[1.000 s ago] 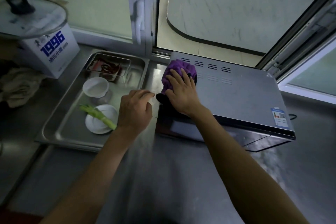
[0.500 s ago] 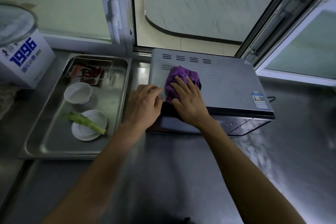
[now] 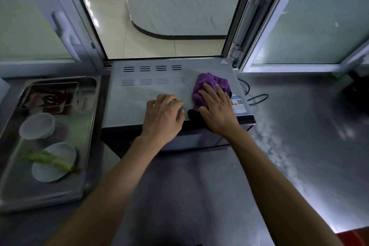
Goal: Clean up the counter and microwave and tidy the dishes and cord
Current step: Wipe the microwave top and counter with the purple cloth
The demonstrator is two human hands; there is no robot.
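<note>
Microwave [image 3: 139,96] top: sticker [image 3: 238,105] unreadable beside cloth [image 3: 209,84].

The right hand [image 3: 216,111] covers the near part of the purple cloth [image 3: 209,84]. The steel tray [image 3: 87,146] is cut by the left edge. The sticker [image 3: 238,104] print is too small to read.

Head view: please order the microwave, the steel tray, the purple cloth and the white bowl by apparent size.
1. microwave and steel tray: look similar, not ranked.
2. purple cloth
3. white bowl, slightly smaller; the right hand hides part of the cloth.
</note>
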